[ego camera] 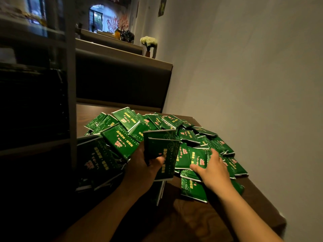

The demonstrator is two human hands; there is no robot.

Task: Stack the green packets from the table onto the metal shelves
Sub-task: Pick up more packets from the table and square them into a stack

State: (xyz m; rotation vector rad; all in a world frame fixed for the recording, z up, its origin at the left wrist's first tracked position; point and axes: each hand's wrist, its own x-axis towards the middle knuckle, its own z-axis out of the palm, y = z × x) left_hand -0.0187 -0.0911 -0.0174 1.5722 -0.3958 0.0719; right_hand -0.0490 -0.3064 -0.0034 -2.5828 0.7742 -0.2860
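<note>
Left hand [146, 169] grips small packet stack [162, 152]; right hand [212, 169] spread over loose packet [197, 157] just beyond. We slide it leftward, square edges before shelving.

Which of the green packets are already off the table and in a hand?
The small stack of green printed packets gripped in the left hand, tilted up above the heap. The right hand only rests on a packet lying in the heap.
</note>
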